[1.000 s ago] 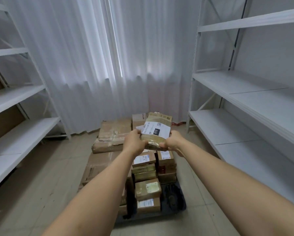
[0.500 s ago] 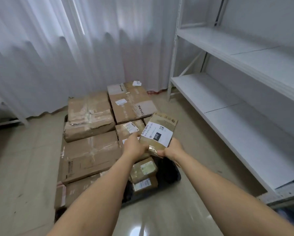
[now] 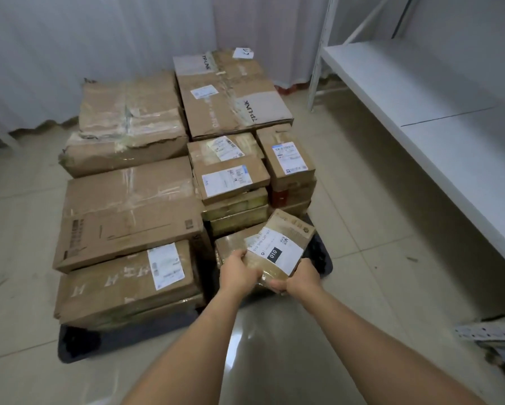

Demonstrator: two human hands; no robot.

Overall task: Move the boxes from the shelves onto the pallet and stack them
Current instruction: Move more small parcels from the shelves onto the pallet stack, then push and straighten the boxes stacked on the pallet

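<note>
Small taped parcel (image 3: 277, 249) gripped at its near end, left hand (image 3: 238, 273) and right hand (image 3: 299, 279) fingers curled around it, tilted above low box (image 3: 230, 244) at dark pallet (image 3: 324, 258) near corner.

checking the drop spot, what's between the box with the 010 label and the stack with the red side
Nothing in the head view: the 010 box, held by both hands, overlaps the foot of that stack; only dark pallet shows beside it.

"010" on held parcel's (image 3: 277, 248) white label; "TP-LINK" printed twice on far carton (image 3: 230, 95).
</note>
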